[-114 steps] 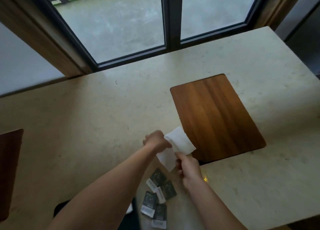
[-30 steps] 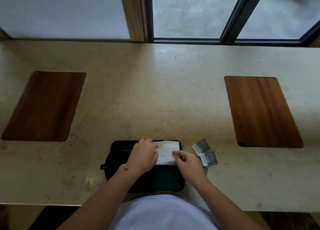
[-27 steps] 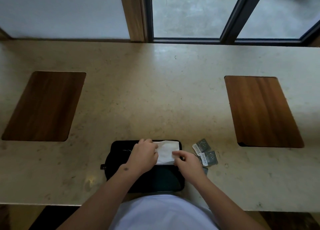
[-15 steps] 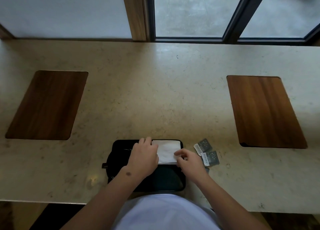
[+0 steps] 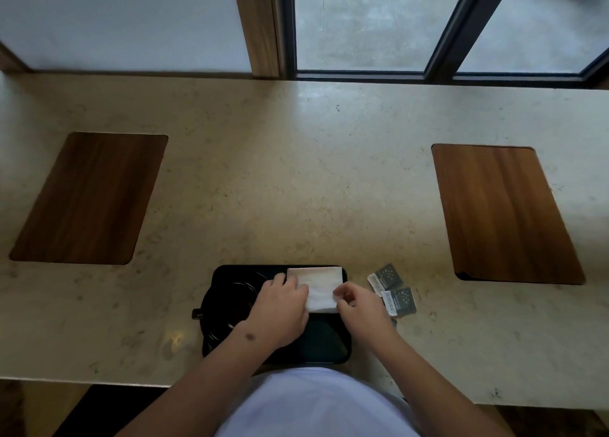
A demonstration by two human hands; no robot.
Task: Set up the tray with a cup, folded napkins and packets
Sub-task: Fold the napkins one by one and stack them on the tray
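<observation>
Print on two grey packets (image 5: 392, 288) is unreadable. A black tray (image 5: 329, 351) holds a white napkin (image 5: 316, 288). The left hand (image 5: 280, 311) presses it flat with loosely curved fingers; the right hand (image 5: 359, 304) pinches its edge.

White napkin (image 5: 318, 286) on black tray (image 5: 227, 273). Grey packets (image 5: 392, 290), white-ended, speckled print. Beige mottled counter (image 5: 296, 179); two brown wood-grain insets (image 5: 89, 199).
</observation>
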